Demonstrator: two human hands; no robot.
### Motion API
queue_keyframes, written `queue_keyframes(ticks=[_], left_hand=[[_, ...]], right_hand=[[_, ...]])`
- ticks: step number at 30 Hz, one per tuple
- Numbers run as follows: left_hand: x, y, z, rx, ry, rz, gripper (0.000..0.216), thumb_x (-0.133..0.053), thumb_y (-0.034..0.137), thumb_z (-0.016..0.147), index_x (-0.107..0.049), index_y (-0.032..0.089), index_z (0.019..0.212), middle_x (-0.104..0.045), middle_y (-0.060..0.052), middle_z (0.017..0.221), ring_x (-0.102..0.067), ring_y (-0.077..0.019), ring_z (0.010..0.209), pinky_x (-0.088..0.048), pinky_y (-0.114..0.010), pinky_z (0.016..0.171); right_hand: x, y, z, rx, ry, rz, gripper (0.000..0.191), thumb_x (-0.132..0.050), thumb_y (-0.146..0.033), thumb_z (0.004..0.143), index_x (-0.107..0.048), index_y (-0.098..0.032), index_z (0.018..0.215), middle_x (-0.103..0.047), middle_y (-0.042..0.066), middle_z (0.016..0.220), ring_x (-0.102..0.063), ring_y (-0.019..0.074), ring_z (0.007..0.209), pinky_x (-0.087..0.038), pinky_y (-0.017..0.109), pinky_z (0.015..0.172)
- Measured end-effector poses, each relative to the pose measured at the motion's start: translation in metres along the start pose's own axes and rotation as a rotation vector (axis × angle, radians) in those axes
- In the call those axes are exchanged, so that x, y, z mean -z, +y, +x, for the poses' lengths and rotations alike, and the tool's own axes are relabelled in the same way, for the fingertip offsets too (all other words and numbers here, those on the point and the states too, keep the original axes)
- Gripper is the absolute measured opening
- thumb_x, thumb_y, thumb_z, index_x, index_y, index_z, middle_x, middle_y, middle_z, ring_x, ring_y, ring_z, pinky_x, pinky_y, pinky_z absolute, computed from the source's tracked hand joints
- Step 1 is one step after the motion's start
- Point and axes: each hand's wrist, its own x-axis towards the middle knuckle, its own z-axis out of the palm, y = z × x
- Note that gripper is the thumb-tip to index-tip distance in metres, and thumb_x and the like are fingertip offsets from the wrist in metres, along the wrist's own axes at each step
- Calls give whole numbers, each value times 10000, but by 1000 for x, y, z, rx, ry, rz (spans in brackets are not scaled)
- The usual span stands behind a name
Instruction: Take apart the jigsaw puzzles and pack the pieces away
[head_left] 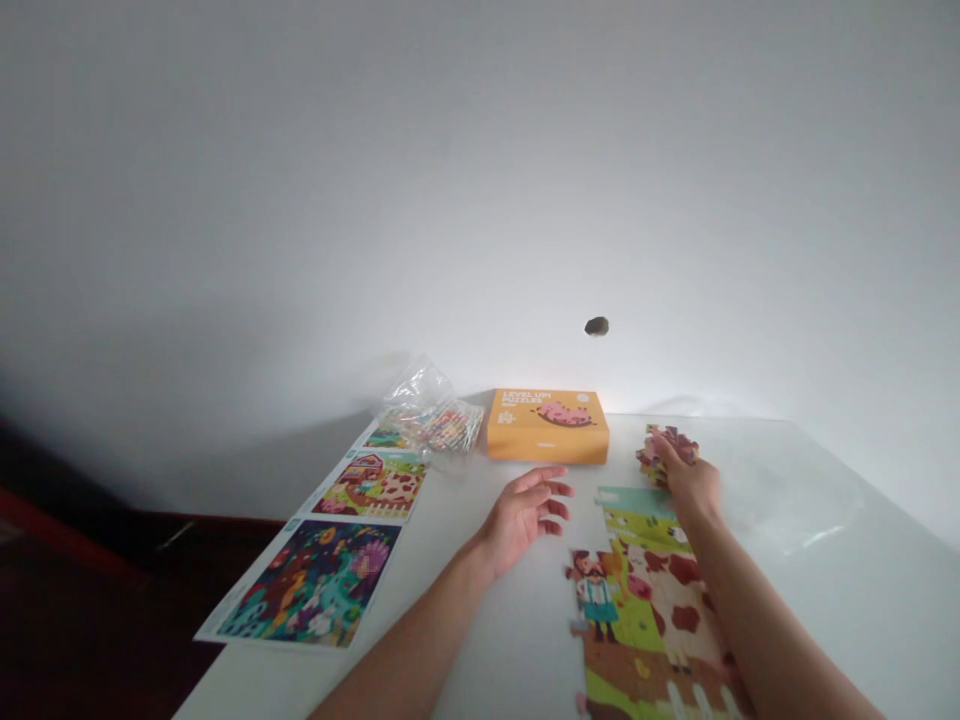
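Note:
My left hand hovers over the white table with its fingers apart and nothing in it. It is left of a partly joined jigsaw puzzle, which shows a farmer, a spotted cow and a white fence. Beyond the puzzle's far edge, my right hand is at a small heap of loose puzzle pieces. Its fingers are closed on pieces there, though exactly which ones is hidden. My right forearm covers part of the puzzle's right side.
An orange puzzle box rests against the wall. To its left, a clear plastic bag holds more pieces. A sheet with printed pictures overhangs the table's left edge. Transparent plastic lies at the right. The wall has a hole.

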Motion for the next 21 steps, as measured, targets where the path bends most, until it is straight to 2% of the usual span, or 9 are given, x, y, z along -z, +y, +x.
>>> queue_keyframes(ticks=[5, 9, 12, 14, 16, 18, 20, 21], left_hand=[[0, 0, 0, 8, -3, 6, 400, -579, 232, 795, -577, 130, 1182, -597, -145, 1101, -612, -191, 810, -430, -302, 656], [0, 0, 0, 12, 18, 12, 387, -581, 242, 801, -579, 126, 1171, -601, -143, 1093, -616, -185, 800, -433, -296, 652], [0, -1, 1, 23, 42, 8, 365, -582, 251, 802, -586, 117, 1142, -608, -139, 1067, -620, -184, 780, -439, -293, 640], [0, -1, 2, 27, 54, 6, 350, -582, 270, 810, -590, 115, 1123, -613, -135, 1050, -624, -186, 767, -445, -295, 633], [0, -2, 4, 30, 71, 6, 344, -580, 317, 828, -595, 116, 1106, -620, -131, 1036, -628, -188, 756, -452, -295, 626], [1, -1, 5, 37, 96, -4, 374, -570, 399, 845, -605, 116, 1088, -630, -133, 1031, -633, -188, 749, -459, -294, 618], [1, 0, 5, 42, 120, -37, 435, -563, 482, 842, -620, 115, 1069, -646, -135, 1015, -635, -188, 739, -467, -292, 608], [0, 1, 6, 33, 135, -64, 463, -570, 513, 829, -629, 114, 1057, -657, -133, 995, -637, -188, 734, -471, -293, 608]], right_hand=[[-1, 13, 13, -100, -81, 18, 453, -747, -538, 578, -696, -119, 741, -670, 107, 578, -668, 289, 648, -492, 336, 510], [-4, 15, 14, -77, -44, 36, 441, -733, -535, 600, -711, -111, 717, -666, 128, 558, -667, 292, 627, -482, 336, 501], [-2, 8, 9, 23, 62, -11, 473, -723, -564, 600, -720, -102, 699, -673, 149, 573, -672, 314, 660, -487, 351, 534], [0, -3, -1, 140, 147, -1, 511, -677, -590, 650, -731, -91, 747, -693, 153, 628, -678, 323, 714, -499, 364, 590], [0, -17, -19, 273, 176, 64, 511, -626, -580, 721, -735, -90, 822, -713, 148, 705, -681, 314, 763, -511, 377, 656], [-1, -30, -44, 398, 76, 168, 453, -630, -536, 749, -729, -109, 864, -727, 134, 779, -680, 296, 780, -524, 385, 685], [-5, -38, -71, 508, -189, 315, 386, -678, -484, 738, -715, -125, 877, -732, 120, 837, -679, 272, 784, -544, 371, 687], [-7, -40, -83, 543, -386, 374, 358, -699, -457, 735, -710, -133, 887, -733, 110, 854, -680, 256, 782, -551, 356, 690]])
